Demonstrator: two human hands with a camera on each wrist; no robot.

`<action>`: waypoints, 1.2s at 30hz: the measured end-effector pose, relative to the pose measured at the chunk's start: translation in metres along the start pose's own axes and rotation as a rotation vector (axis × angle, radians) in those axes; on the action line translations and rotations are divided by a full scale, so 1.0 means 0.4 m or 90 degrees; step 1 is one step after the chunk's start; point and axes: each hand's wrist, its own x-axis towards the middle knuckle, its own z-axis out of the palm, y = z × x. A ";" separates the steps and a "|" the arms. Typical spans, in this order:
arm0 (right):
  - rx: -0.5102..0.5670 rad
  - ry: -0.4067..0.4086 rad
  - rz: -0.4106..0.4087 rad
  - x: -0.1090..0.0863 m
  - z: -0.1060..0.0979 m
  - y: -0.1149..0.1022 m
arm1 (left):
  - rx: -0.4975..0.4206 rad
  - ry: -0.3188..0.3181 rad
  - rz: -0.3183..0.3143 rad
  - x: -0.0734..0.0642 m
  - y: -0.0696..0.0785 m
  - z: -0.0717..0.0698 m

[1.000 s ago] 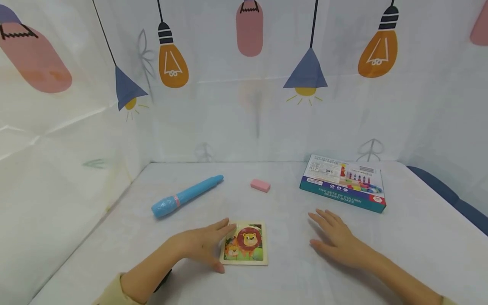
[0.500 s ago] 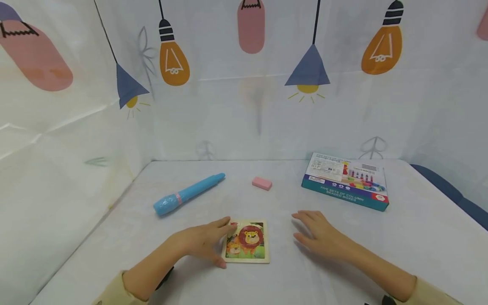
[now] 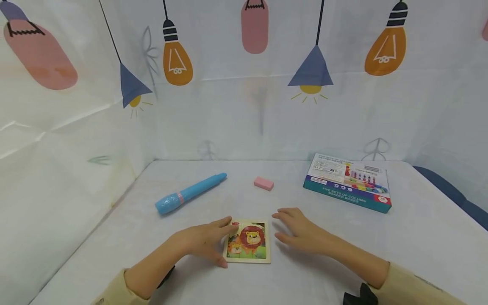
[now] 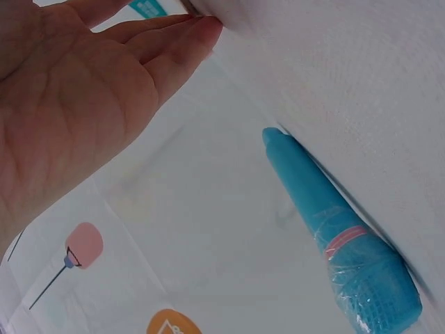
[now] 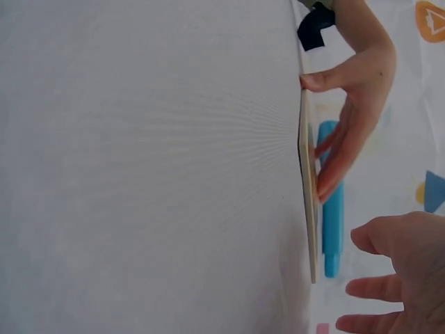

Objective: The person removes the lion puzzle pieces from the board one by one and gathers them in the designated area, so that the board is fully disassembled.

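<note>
A small square wooden puzzle (image 3: pixel 248 242) with a lion picture lies flat on the white table. My left hand (image 3: pixel 203 241) rests at its left side, fingertips on the picture's far left part and thumb by the near left corner. From the right wrist view, the left hand (image 5: pixel 358 111) arches over the puzzle board (image 5: pixel 308 174), which appears edge-on. Just right of the puzzle, my right hand (image 3: pixel 301 233) hovers with parted, slightly bent fingers, holding nothing. The left wrist view catches mostly the palm of the left hand (image 4: pixel 83 97); its fingertips are partly cut off.
A blue microphone-shaped toy (image 3: pixel 190 193) in clear wrap lies at the back left. Behind the puzzle is a pink eraser-like block (image 3: pixel 263 183). A flat bead-set box (image 3: pixel 347 182) sits at the back right. Patterned white cloth (image 3: pixel 228 114) walls the table's back and left.
My right hand has moved left across the table, from below the box to beside the puzzle. The left hand stays at the puzzle's left side. The head view has shifted slightly.
</note>
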 end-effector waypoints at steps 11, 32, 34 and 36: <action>0.024 -0.016 -0.033 0.034 0.022 -0.015 | 0.010 -0.008 0.004 0.000 0.008 0.001; -0.028 0.087 -0.100 0.046 0.068 -0.037 | 0.029 -0.012 0.001 -0.013 0.029 0.001; 0.000 0.083 -0.082 0.049 0.066 -0.034 | 0.034 -0.011 0.012 -0.012 0.029 0.001; 0.026 0.083 -0.070 0.051 0.067 -0.033 | 0.038 -0.013 0.016 -0.011 0.030 0.002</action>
